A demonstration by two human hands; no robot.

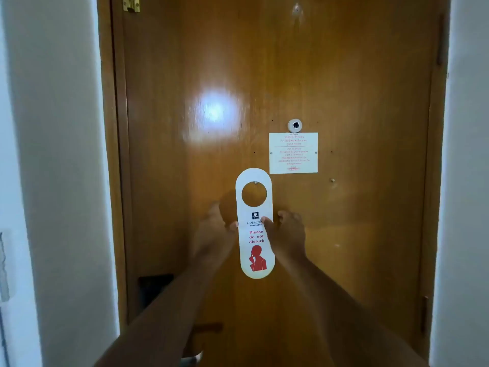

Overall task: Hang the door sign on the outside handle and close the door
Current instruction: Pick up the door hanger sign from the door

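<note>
Two hands are raised before a closed wooden door (185, 168): the left hand (215, 229) and right hand (287, 230) each pinch one edge of a white "Please do not disturb" door sign (255, 256), held upright against the door. A peephole (294, 125) and printed notice (293, 153) are seen just above right.
</note>
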